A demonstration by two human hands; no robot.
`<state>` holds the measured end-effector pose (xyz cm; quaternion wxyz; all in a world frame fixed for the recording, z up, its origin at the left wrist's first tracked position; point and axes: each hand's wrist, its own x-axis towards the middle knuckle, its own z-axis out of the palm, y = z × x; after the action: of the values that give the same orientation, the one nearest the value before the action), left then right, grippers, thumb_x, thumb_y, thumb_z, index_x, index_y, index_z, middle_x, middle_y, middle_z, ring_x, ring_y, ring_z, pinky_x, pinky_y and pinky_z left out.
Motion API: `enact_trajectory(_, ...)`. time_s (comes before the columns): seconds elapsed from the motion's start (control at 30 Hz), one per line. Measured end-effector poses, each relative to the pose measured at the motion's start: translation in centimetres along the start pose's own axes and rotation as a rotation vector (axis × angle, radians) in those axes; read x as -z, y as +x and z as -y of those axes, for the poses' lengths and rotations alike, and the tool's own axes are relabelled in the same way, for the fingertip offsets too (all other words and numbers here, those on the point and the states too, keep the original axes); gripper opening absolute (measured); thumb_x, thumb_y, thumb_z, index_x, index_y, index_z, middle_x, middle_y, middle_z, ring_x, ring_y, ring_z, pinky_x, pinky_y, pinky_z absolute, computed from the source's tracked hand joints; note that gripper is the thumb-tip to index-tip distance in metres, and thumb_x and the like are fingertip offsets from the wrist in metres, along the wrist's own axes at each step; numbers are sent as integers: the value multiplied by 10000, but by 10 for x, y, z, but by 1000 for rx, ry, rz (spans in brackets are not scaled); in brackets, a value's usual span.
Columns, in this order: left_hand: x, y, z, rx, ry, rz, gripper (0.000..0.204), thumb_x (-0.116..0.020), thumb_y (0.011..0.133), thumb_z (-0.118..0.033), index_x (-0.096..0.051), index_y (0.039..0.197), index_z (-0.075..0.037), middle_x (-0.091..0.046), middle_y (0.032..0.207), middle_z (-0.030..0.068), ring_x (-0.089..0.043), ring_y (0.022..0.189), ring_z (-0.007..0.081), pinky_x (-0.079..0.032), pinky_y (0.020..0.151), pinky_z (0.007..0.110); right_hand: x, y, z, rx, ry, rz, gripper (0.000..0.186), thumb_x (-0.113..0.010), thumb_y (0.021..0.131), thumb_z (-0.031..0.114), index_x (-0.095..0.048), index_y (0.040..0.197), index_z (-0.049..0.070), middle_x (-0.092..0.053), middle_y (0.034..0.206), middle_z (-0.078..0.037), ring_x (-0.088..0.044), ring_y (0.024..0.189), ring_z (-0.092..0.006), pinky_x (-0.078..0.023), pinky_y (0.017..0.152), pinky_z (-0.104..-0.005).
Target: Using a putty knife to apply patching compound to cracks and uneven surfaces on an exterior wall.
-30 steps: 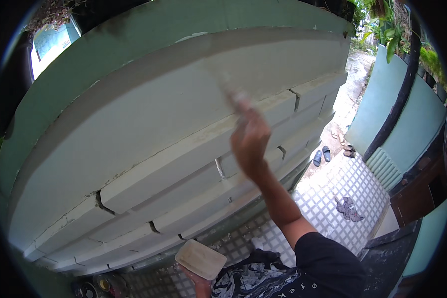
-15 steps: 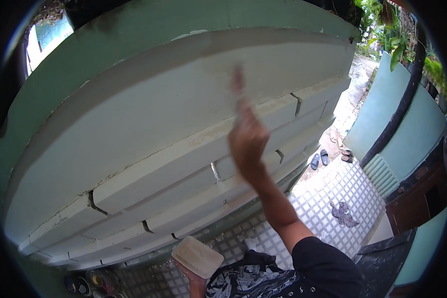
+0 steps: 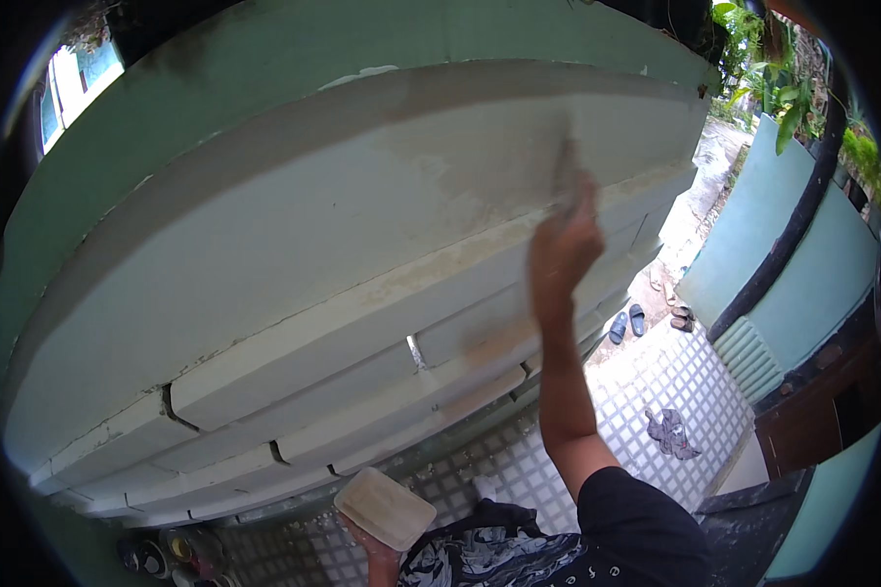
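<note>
My right hand (image 3: 566, 252) is raised against the off-white wall (image 3: 264, 225) with its fingers closed round the handle of a paintbrush (image 3: 565, 161), smeared by motion. The bristle end is at the wall's upper right part. A damp, darker patch (image 3: 489, 171) spreads over the wall just left of it. Low in the view, my left hand (image 3: 374, 545) holds a shallow rectangular plastic tub (image 3: 386, 507) from beneath and the side. The tub has a pale, whitish inside; most of the left fingers are hidden under it.
Below the flat wall run stepped ledges (image 3: 294, 377) with dark gaps. A green band (image 3: 294, 73) tops the wall. On the tiled floor (image 3: 636, 391) lie a crumpled cloth (image 3: 672, 433) and sandals (image 3: 626, 324). Several containers (image 3: 172, 553) stand at the lower left.
My right hand has swept the paintbrush to the right along the wall. More of the damp patch shows where the hand was. The left hand and tub have stayed nearly in place.
</note>
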<state>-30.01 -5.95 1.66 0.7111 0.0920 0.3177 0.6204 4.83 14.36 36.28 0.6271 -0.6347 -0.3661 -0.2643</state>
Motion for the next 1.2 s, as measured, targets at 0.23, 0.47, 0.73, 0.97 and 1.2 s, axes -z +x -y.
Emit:
enact_trajectory(0.23, -62, -6, -2, 41, 94, 35, 834, -260, 840, -773, -372, 1400, -165, -515, 1313, 97, -548, 1145, 338, -461, 958, 532, 41, -109, 57, 572, 345, 264, 345, -505, 811, -50, -579, 1148, -57, -677, 875, -205, -663, 650, -298, -522, 574, -367)
enact_trajectory(0.47, -73, -6, -2, 34, 7, 85, 841, -241, 839, -782, -371, 1404, -172, -508, 1322, 97, -544, 1152, 335, -456, 966, 531, 15, -62, 58, 245, 174, 34, 471, -530, 763, -72, -552, 1233, -47, -644, 1138, -208, -698, 793, -270, -510, 543, -270)
enact_trajectory(0.73, -58, -8, -11, 25, -31, 73, 828, -289, 842, -767, -386, 1391, -154, -522, 1297, 99, -552, 1135, 334, -469, 944, 527, 23, -117, 104, 539, 434, 336, 357, -553, 835, -46, -572, 1188, -94, -588, 1221, -237, -686, 935, -302, -551, 678, -282)
enact_trajectory(0.97, -59, -21, -31, -41, 12, 45, 773, -295, 870, -729, -400, 1377, -155, -536, 1272, 88, -568, 1110, 311, -487, 926, 495, 17, -55, 58, 223, 77, -153, 358, -521, 862, -17, -551, 1213, -79, -651, 1094, -233, -696, 856, -312, -557, 735, -358)
enact_trajectory(1.2, -23, -17, -31, -6, -30, 43, 803, -275, 859, -751, -399, 1382, -154, -539, 1279, 96, -572, 1112, 313, -492, 929, 493, -3, -70, 71, 166, 140, -66, 377, -523, 831, -9, -568, 1202, -61, -667, 1044, -230, -700, 818, -315, -558, 683, -365)
